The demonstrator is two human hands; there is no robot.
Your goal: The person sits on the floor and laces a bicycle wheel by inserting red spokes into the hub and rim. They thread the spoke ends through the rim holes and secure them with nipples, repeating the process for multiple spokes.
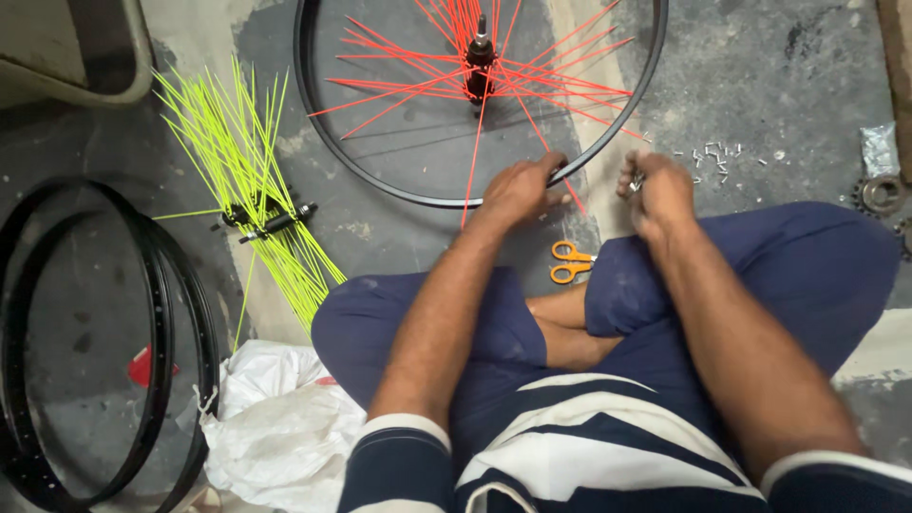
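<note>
now left hand (518,190) grips black rim (399,186); right hand (655,190) holds nipples (636,180).

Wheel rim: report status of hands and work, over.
Left hand gripping black wheel rim at near edge. Right hand shut on small metal nipples. Red spokes fan from hub. Orange scissors lie by the knees.

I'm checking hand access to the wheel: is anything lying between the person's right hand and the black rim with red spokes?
Nothing visible does. The right hand hovers just beside the rim, holding small metal bits; the left hand already rests on it.
</note>
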